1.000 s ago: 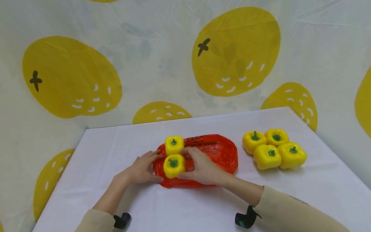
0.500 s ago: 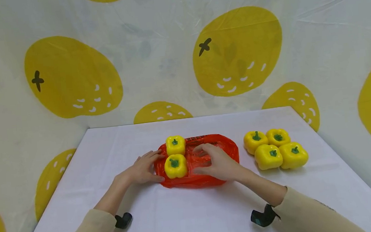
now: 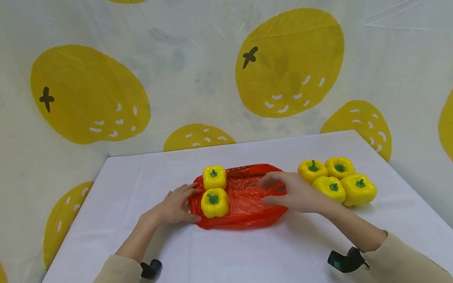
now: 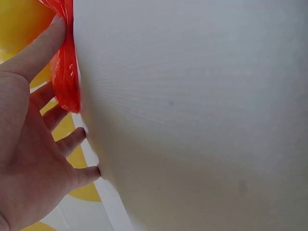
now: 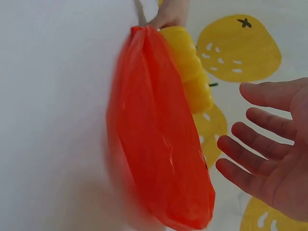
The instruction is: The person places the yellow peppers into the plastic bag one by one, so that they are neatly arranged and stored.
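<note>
Two yellow bell peppers, a rear one (image 3: 215,177) and a front one (image 3: 215,202), sit side by side on the left end of a flat red plastic bag (image 3: 248,209). My left hand (image 3: 175,205) rests at the bag's left edge. In the left wrist view its thumb (image 4: 41,50) touches the red plastic, and the other fingers spread apart on the table. Over the bag's right end, my right hand (image 3: 301,193) holds nothing; its fingers (image 5: 250,156) are spread and relaxed. It partly covers a group of several yellow peppers (image 3: 359,189).
The pepper group stands on the right of the white-covered table (image 3: 237,262), off the bag. Behind the table hangs a pale curtain (image 3: 192,72) printed with large yellow fruit. A dark wrist camera (image 3: 346,260) sits under the right sleeve.
My right hand has let go of the front pepper on the bag and moved right, toward the pepper group. The left hand stays where it was.
</note>
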`<state>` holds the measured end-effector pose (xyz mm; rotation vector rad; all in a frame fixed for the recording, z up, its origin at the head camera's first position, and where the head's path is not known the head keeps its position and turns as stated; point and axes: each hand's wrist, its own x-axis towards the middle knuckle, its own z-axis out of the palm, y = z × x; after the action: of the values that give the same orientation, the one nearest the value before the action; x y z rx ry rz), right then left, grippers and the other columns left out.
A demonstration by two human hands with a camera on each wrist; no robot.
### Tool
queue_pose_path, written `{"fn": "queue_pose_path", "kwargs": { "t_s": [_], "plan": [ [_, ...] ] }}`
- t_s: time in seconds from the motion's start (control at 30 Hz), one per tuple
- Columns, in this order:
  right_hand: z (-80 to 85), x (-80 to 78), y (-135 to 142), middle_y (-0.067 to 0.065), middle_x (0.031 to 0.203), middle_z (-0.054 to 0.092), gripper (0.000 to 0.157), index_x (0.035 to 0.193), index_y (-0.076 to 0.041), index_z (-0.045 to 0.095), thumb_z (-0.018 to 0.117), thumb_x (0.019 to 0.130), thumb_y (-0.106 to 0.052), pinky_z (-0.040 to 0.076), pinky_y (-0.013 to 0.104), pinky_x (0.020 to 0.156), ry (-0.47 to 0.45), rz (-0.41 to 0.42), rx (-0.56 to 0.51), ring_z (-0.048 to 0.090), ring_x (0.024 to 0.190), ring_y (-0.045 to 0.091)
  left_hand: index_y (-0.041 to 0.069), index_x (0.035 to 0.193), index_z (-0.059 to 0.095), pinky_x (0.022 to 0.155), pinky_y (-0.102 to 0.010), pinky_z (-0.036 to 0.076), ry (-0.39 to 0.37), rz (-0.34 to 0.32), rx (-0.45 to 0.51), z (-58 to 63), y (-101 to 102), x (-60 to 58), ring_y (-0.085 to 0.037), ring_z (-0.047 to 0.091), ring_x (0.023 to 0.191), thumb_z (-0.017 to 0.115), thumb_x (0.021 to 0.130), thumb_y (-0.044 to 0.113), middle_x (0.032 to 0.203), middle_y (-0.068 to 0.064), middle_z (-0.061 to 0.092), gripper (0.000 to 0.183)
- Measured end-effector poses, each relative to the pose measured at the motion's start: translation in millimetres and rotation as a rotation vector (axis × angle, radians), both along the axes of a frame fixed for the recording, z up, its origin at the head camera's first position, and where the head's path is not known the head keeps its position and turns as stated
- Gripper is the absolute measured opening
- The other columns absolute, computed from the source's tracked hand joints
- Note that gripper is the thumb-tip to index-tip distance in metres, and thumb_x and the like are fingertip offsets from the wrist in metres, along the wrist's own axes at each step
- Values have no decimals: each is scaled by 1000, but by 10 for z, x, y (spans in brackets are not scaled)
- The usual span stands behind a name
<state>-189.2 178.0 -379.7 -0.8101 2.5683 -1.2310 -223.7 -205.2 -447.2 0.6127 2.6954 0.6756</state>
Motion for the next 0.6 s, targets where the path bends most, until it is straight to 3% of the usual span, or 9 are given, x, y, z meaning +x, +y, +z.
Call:
{"fn": "queue_pose_path", "kwargs": {
  "t_s": [0.17, 0.3, 0.6],
  "plan": [
    [49, -6, 201, -3, 120, 68, 34, 125, -15, 67, 78, 93, -19, 53, 53, 98, -26, -12, -11, 62, 118, 33, 17, 151, 50, 116, -73, 9, 2, -6, -1, -7, -9, -11, -42, 20, 152, 84, 83, 43, 163, -13, 34, 81],
    [97, -11, 370, 3, 120, 69, 33, 124, -13, 66, 78, 93, -18, 52, 55, 98, 7, -22, 9, 62, 117, 34, 18, 151, 50, 117, -72, 9, -3, 0, -7, 1, -5, -10, -41, 19, 152, 85, 82, 42, 163, -12, 34, 80],
    [167, 17, 710, 6, 121, 68, 34, 123, -9, 67, 78, 94, -22, 56, 44, 96, 22, -109, 28, 63, 116, 29, 17, 150, 50, 116, -73, 10, -1, -5, -2, -2, -5, -9, -41, 21, 151, 85, 82, 43, 162, -14, 35, 81]
  ]
}}
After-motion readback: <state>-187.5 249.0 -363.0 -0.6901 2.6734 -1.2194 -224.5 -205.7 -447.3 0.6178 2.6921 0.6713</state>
